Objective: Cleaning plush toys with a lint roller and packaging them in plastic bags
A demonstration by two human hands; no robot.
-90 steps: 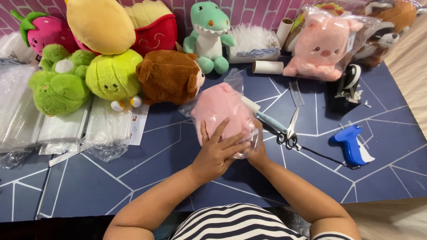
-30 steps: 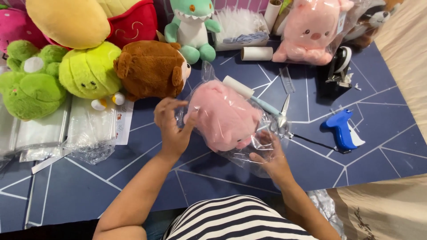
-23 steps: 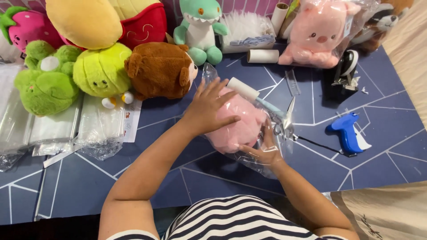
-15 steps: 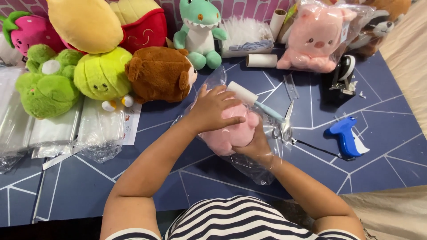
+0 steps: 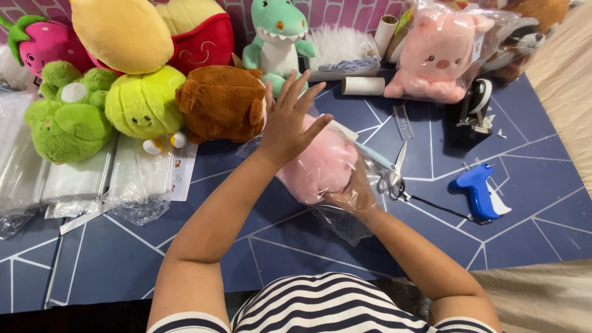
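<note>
At mid-desk, a left hand [image 5: 290,120] lies flat, fingers spread, atop a soft, light pink plush [image 5: 317,163] while the right hand [image 5: 351,194] cups its slippery clear bag [image 5: 342,219] from beneath.

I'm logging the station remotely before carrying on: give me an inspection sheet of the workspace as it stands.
Surface: dark blue table with pale line pattern, crowded along the back.
Job's things: pink plush toy partly inside a clear plastic bag.
Clutter: brown plush, green dinosaur plush, bagged pink plush, stack of clear bags, scissors, blue tagging gun, cardboard roll.
Grippers: left hand spread open, pressing the toy's top; right hand cups the toy from below, inside the bag.
Cables: thin dark cord between the scissors and gun.
Surroundings: purple patterned wall behind; beige cloth at right.
</note>
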